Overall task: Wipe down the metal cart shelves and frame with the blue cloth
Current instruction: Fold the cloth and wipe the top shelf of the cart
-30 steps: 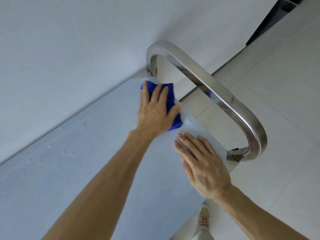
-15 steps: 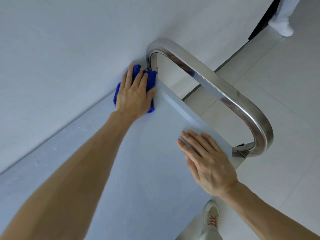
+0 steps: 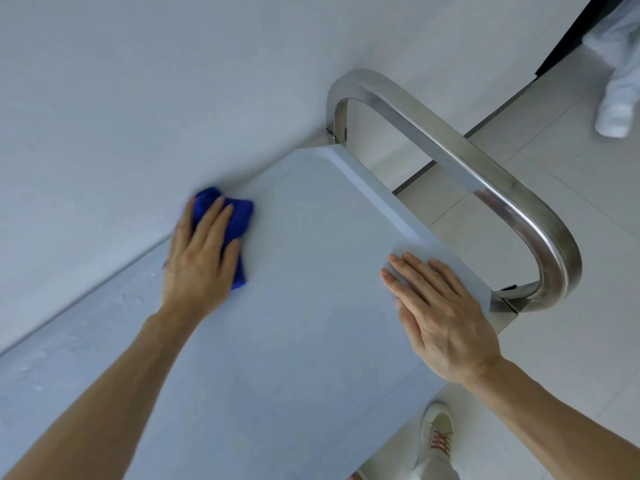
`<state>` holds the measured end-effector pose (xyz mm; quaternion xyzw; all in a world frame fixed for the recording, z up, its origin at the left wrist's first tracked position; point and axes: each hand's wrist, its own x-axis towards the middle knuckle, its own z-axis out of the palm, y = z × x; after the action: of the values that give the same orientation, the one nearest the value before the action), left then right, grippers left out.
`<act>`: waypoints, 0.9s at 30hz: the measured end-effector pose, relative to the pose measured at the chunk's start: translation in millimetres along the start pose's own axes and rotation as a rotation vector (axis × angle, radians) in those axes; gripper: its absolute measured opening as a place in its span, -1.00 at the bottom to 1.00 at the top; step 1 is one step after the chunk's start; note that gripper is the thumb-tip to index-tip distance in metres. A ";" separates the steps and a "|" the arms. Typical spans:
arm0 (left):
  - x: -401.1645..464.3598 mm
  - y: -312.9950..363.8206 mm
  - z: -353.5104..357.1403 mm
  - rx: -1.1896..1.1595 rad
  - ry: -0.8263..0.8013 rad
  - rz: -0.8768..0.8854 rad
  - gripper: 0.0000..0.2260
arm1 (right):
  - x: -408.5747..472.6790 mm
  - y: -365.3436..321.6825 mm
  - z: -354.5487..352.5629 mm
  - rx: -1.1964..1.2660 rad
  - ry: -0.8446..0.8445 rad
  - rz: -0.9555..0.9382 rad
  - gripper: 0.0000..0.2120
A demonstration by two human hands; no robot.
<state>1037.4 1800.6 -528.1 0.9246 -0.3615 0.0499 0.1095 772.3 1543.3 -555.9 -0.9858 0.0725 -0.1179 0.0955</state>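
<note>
bare forearms (image 3: pixel 114 393), red-laced pale sneaker (image 3: pixel 437 432)

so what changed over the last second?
The left hand slid the blue cloth from beside the handle post, first into the far corner, then back along the wall edge of the top shelf toward the person. Its fingers stay flat on the cloth. The right hand stays flat near the handle end.
</note>
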 end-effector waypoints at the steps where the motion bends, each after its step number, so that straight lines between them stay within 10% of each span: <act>1: -11.8 -8.3 -5.4 -0.008 -0.008 -0.042 -0.54 | 0.3 -0.4 -0.8 0.002 0.002 -0.002 -0.60; 7: -1.0 36.7 -1.2 -0.042 0.021 -0.289 -0.56 | 1.6 -2.7 -4.0 -0.009 0.009 0.011 -0.61; 15: 45.4 146.1 26.7 -0.024 -0.129 0.086 -0.52 | 12.5 -36.1 -4.5 0.016 0.061 0.229 -0.60; 19: 9.6 96.4 16.1 0.012 -0.118 0.132 -0.54 | 11.0 -75.6 4.0 -0.048 -0.062 0.391 -0.46; 27: -95.3 -60.2 -38.0 0.051 -0.075 -0.328 -0.51 | 11.7 -74.1 11.5 -0.176 -0.103 0.384 -0.36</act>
<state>1007.8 1915.4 -517.6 0.9748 -0.2083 0.0061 0.0792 795.3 1615.3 -549.1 -0.9630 0.2642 -0.0404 0.0335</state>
